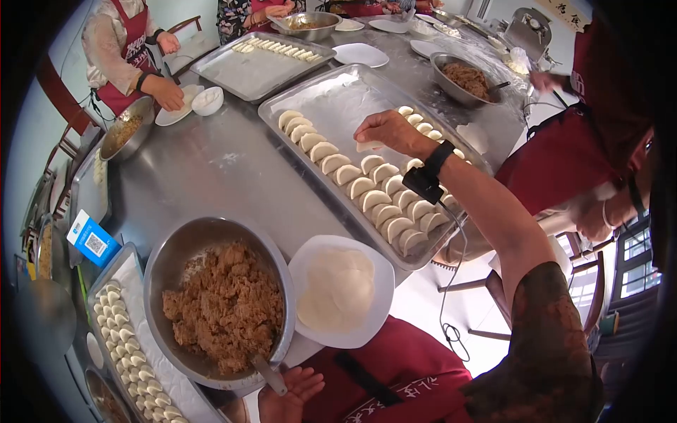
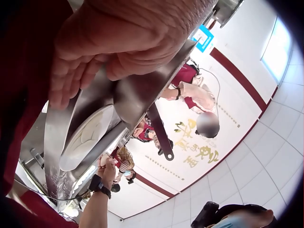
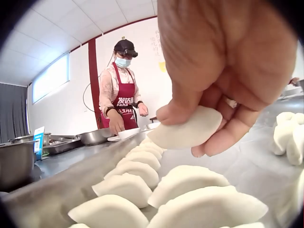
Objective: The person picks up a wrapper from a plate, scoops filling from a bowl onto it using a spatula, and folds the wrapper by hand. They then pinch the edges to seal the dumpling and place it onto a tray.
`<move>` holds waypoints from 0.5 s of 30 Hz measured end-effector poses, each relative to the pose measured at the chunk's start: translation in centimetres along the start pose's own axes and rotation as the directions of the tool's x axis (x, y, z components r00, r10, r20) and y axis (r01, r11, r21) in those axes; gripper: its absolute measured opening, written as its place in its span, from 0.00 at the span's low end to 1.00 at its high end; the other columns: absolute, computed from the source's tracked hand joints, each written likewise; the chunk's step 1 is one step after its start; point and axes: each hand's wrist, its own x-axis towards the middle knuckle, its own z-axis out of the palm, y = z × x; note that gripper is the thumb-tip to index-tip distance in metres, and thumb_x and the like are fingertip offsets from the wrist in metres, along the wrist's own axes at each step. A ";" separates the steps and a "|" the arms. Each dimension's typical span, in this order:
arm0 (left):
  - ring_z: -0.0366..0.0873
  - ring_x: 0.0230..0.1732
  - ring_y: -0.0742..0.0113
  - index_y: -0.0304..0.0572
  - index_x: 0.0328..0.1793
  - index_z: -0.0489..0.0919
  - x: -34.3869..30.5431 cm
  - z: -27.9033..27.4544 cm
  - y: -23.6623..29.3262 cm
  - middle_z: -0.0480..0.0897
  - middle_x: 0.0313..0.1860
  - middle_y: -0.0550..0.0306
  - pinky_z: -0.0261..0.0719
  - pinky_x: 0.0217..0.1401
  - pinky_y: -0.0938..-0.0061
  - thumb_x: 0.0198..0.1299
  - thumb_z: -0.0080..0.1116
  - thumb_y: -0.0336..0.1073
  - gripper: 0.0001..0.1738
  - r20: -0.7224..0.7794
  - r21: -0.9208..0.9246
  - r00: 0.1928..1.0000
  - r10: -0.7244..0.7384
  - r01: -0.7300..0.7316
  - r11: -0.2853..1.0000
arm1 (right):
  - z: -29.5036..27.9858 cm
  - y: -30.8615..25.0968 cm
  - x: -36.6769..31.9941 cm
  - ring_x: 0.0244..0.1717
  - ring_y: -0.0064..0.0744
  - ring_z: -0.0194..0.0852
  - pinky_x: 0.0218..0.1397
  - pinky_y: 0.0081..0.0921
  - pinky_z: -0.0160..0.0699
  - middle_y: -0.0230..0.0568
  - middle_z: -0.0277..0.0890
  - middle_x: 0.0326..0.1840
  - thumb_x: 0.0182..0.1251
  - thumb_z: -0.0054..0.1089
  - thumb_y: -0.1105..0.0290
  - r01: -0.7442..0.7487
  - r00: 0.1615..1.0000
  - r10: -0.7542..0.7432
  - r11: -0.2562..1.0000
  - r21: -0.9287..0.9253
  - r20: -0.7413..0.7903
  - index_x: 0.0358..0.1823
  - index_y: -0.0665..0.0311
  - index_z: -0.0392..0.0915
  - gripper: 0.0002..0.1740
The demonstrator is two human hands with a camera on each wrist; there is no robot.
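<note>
My right hand (image 1: 396,134) pinches a folded dumpling (image 3: 187,130) between thumb and fingers, above a large metal tray (image 1: 331,88). Rows of dumplings (image 3: 190,204) sit on that tray, close beneath the held one in the right wrist view. Palm up, my left hand (image 1: 293,393) lies beside the rim of a metal bowl of brown filling (image 1: 222,303), its fingers loosely extended and holding nothing. A spoon handle (image 1: 269,374) sticks out of the bowl near it. Right of the bowl, a white plate (image 1: 384,282) carries a stack of round wrappers (image 1: 337,287).
Another tray of dumplings (image 1: 127,345) lies left of the bowl, below a blue QR-code sign (image 1: 92,238). Across the metal table (image 1: 204,176), a person in a red apron (image 1: 134,56) works beside a small white bowl (image 1: 207,101). A second filling bowl (image 1: 465,77) stands beyond my tray.
</note>
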 end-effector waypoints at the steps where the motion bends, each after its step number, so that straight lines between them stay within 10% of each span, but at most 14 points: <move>1: 0.71 0.68 0.30 0.25 0.64 0.73 -0.6 0.4 0.3 0.75 0.65 0.29 0.65 0.74 0.37 0.76 0.43 0.48 0.28 0.037 -0.028 0.999 0.003 -0.002 1.000 | 0.1 0.5 0.4 0.39 0.20 0.81 0.38 0.21 0.82 0.30 0.85 0.37 0.65 0.67 0.68 -0.001 1.000 0.000 1.000 0.003 0.011 0.41 0.62 0.87 0.08; 15: 0.73 0.64 0.23 0.22 0.60 0.75 -0.8 1.3 1.1 0.76 0.62 0.23 0.69 0.70 0.33 0.76 0.44 0.39 0.22 -0.092 -0.053 0.995 -0.027 0.023 0.998 | 1.6 2.9 1.6 0.41 0.19 0.79 0.52 0.19 0.77 0.32 0.86 0.37 0.63 0.66 0.73 0.012 0.993 -0.015 1.000 0.027 0.116 0.40 0.66 0.87 0.07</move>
